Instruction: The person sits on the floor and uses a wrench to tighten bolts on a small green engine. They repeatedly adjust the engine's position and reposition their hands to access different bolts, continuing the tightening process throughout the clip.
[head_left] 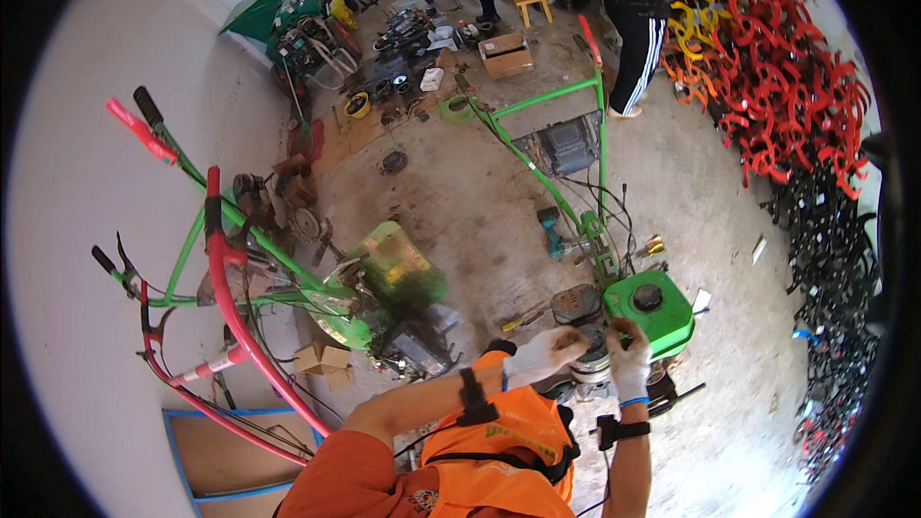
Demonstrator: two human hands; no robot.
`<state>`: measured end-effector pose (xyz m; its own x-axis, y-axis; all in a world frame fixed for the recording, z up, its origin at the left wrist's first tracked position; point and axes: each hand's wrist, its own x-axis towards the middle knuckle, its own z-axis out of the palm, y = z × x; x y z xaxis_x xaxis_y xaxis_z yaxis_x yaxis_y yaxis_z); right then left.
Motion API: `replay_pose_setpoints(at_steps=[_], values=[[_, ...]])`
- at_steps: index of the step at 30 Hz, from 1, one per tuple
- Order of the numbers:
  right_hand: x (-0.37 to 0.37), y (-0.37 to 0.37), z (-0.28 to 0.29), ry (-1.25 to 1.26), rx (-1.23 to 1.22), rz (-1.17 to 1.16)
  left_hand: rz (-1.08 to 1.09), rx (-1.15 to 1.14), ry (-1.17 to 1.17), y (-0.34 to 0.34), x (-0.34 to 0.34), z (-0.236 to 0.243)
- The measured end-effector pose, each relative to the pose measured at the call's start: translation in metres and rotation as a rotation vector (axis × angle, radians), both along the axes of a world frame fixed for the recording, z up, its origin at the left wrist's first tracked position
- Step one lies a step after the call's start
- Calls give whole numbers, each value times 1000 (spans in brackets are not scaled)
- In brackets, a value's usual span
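Note:
A small engine [590, 364] with a bright green fuel tank [670, 305] sits in front of me, joined to a green handlebar frame [547, 182]. My left hand [545, 355], in a whitish work glove, reaches over the engine with its fingers bent together. Beside the tank my right hand [630, 357], gloved alike, is closed with curled fingers. Whatever the fingers of either hand grip is too small or hidden to make out. Just beyond lies a dark round engine cover [576, 303]. A teal cordless drill [550, 232] rests on the floor near the frame.
Another green tiller [336, 302] and red handlebars [225, 259] stand at left. Red curved blades [782, 67] and black parts [835, 259] are heaped at right. A person in striped trousers [638, 58] stands far off, near a wooden stool [532, 6] and cardboard box [506, 56].

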<state>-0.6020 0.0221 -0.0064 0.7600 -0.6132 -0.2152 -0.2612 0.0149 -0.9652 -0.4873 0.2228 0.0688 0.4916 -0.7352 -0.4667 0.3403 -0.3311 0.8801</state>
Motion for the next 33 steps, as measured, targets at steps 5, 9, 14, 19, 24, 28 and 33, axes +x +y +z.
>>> replay_pose_setpoints(at_steps=[5, 9, 14, 19, 24, 28, 33], values=[[23, 27, 27, -30, -217, 202, 71, -70, 118, 50, -46, -2], [32, 34, 39, -94, -119, 130, 65, -61, 118, 51, -45, -2], [27, 23, 28, 54, -270, 127, 117, -13, -29, 0, -6, -25], [22, 29, 19, 191, -325, 164, 149, -21, -101, 11, 4, -53], [31, 43, 16, 238, -424, 262, 293, 2, 3, 53, -9, -64], [34, 42, 1, 281, -630, 439, 422, 105, -59, 66, -29, -70], [19, 39, -27, 244, -758, 546, 487, 126, -97, 66, -75, -79]])
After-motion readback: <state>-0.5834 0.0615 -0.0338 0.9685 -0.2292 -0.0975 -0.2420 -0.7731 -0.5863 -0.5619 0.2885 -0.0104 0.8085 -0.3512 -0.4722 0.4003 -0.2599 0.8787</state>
